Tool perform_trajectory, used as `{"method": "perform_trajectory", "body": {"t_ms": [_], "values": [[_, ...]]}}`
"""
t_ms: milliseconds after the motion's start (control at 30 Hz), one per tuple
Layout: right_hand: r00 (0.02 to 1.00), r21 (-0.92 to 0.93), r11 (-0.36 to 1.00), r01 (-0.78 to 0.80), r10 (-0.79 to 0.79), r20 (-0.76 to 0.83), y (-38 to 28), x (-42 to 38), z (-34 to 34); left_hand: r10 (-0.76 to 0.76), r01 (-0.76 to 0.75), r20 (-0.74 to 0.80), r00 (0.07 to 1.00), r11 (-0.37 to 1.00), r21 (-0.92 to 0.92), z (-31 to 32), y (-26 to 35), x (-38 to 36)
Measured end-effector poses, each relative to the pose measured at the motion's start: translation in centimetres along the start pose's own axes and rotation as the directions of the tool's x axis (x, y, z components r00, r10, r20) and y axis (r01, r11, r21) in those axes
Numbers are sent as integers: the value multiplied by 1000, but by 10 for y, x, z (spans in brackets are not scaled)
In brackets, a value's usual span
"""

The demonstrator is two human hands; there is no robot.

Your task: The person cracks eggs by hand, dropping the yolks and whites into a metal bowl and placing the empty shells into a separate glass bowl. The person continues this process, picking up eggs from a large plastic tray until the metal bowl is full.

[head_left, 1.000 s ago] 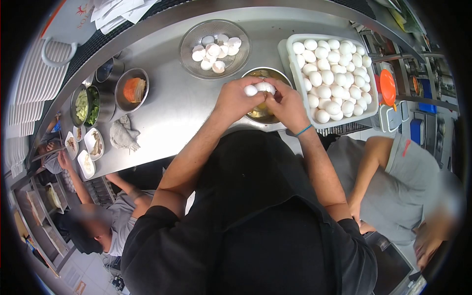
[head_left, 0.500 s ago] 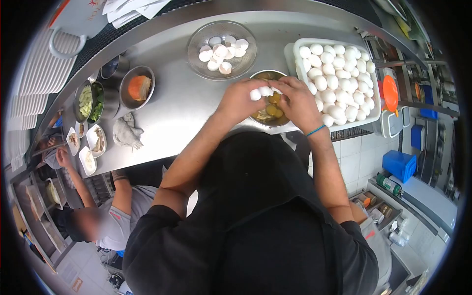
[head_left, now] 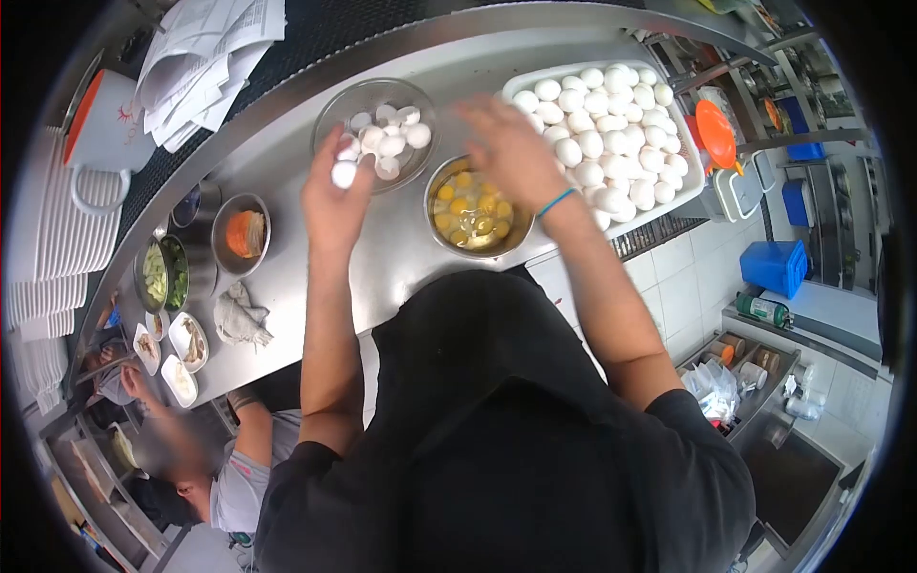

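Observation:
At the left edge of the glass bowl [head_left: 320,143] of white eggshells [head_left: 390,145], my left hand [head_left: 334,196] is closed on a white egg or shell [head_left: 344,174]; which of the two is unclear. My right hand [head_left: 511,153], blurred by motion, has its fingers apart with nothing visible in them. It hovers between the metal bowl [head_left: 525,236] and the white tray [head_left: 690,196] of eggs [head_left: 616,143]. Several yolks [head_left: 460,205] lie in clear egg white inside the metal bowl.
A pan of orange food [head_left: 245,234], containers of green vegetables [head_left: 178,272], a grey cloth [head_left: 241,315] and small white dishes [head_left: 180,380] occupy the counter's left side. Another person [head_left: 253,477] is at lower left. Papers [head_left: 205,67] and stacked plates [head_left: 72,229] stand beyond.
Both hands have parted from over the metal bowl. My left hand moved left to the shell bowl with a white piece; my right hand moved up and opened. The view has shifted.

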State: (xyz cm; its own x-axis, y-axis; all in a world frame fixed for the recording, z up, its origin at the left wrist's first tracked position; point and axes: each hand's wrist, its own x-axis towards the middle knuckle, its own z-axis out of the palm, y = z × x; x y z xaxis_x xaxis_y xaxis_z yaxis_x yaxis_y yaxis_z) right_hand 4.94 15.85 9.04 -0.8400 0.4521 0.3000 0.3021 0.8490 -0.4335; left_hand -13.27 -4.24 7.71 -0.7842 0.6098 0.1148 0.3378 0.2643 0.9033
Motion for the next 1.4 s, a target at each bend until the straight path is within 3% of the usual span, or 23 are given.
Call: {"method": "perform_trajectory", "body": {"t_ms": [33, 133, 200, 267, 333, 467, 567, 667, 767, 867, 933, 967, 1000, 1067, 1167, 1300, 1400], "values": [[999, -80, 996, -46, 44, -29, 23, -4, -7, -224, 232, 90, 970, 968, -91, -10, -1, -5], [979, -340, 918, -202, 181, -93, 97, -25, -40, -318, 318, 106, 942, 948, 12, -23, -14, -14], [937, -542, 780, -311, 347, -39, 119, -43, -63, -262, 270, 82, 962, 958, -95, -22, -38, -20], [863, -574, 714, -401, 505, 27, 121, -53, -78, -214, 228, 96, 972, 957, -180, -14, -58, -27], [857, -565, 721, -401, 514, 47, 132, -57, -77, -169, 202, 148, 974, 948, -246, -6, -64, -29], [866, -414, 801, -433, 497, 57, 151, -59, -81, -64, 82, 244, 968, 994, -66, 23, -48, -31], [882, -343, 818, -462, 462, -88, 130, -53, -88, -75, 122, 338, 938, 985, -122, 39, -19, -36], [880, 42, 885, -463, 465, -91, 75, -39, -98, -79, 149, 395, 915, 978, -149, 53, 2, -44], [894, 570, 803, -175, 372, -249, 32, -40, -82, -41, 136, 418, 908, 970, -201, 69, 9, -50], [807, 665, 716, 213, 254, -533, -24, -38, -69, 13, 92, 384, 923, 963, -255, 83, 12, -56], [732, 620, 681, 389, 180, -657, -43, -42, -52, 33, 60, 361, 932, 968, -243, 86, 14, -57], [763, 494, 776, 392, 26, -646, -31, -50, -43, 44, 43, 348, 936, 970, -237, 87, 15, -58], [772, 445, 805, 391, -24, -635, -28, -56, -27, 51, 34, 352, 935, 973, -229, 86, 17, -57], [906, 344, 925, 163, -1, -424, -27, -74, 4, 63, 15, 356, 932, 977, -212, 83, 21, -56], [958, 227, 973, 44, 24, -287, -23, -85, 20, 85, -40, 376, 923, 991, -126, 86, -2, -59], [945, 499, 861, -100, 239, -222, -21, -77, 10, 6, 60, 395, 919, 986, -154, 83, -5, -65], [906, 739, 600, -306, 422, 32, -5, -76, 14, -34, 96, 391, 920, 985, -141, 79, 4, -63]]}}
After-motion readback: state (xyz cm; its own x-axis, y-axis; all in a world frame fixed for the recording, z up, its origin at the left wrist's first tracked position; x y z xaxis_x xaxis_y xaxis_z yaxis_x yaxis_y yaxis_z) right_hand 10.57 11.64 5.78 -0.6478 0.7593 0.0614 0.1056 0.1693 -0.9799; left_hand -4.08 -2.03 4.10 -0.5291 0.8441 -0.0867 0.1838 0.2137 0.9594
